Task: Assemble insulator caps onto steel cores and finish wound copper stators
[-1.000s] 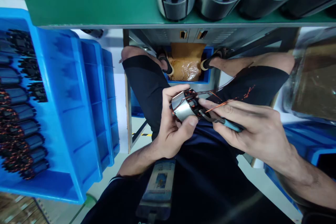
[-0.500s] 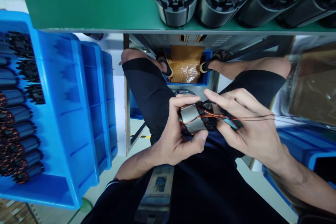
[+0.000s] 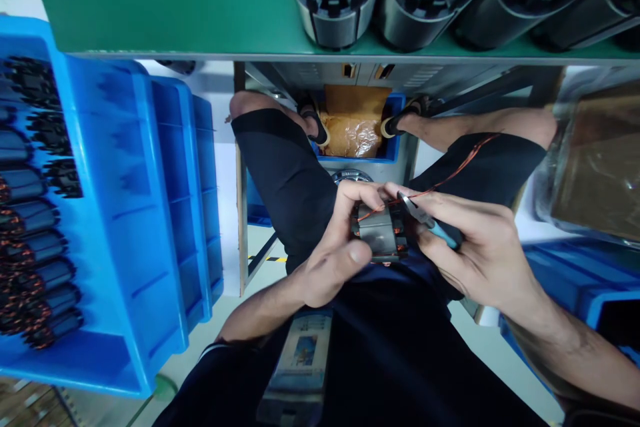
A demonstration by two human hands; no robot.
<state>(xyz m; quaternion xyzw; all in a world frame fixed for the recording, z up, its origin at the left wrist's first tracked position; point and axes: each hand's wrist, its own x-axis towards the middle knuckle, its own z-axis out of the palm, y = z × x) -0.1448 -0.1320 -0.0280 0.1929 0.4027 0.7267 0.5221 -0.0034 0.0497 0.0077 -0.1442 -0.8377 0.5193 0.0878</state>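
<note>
Above my lap, my left hand [image 3: 335, 253] holds a metal motor stator [image 3: 379, 233] with black end parts and copper windings, its fingers curled over the top and its thumb at the near side. Copper wires [image 3: 463, 165] run from the stator up and to the right, over my right thigh. In my right hand [image 3: 475, 247] is a pair of pliers with light blue handles [image 3: 443, 233]. The metal jaws point up and left, beside the stator's right end and close to the wires. My right fingertips meet those of my left hand there.
Several black and silver cylindrical parts [image 3: 335, 27] stand on the green table [image 3: 165, 0] ahead. A blue crate [image 3: 107, 213] at left holds wound stators [image 3: 37, 253]. Another blue bin [image 3: 565, 273] sits at right, below plastic-wrapped cardboard [image 3: 595, 160]. A box [image 3: 355, 120] lies between my feet.
The stator has turned in my left hand and shifted slightly right. The wires now arc up and right instead of lying across my right hand, and the pliers' jaws have come into view.
</note>
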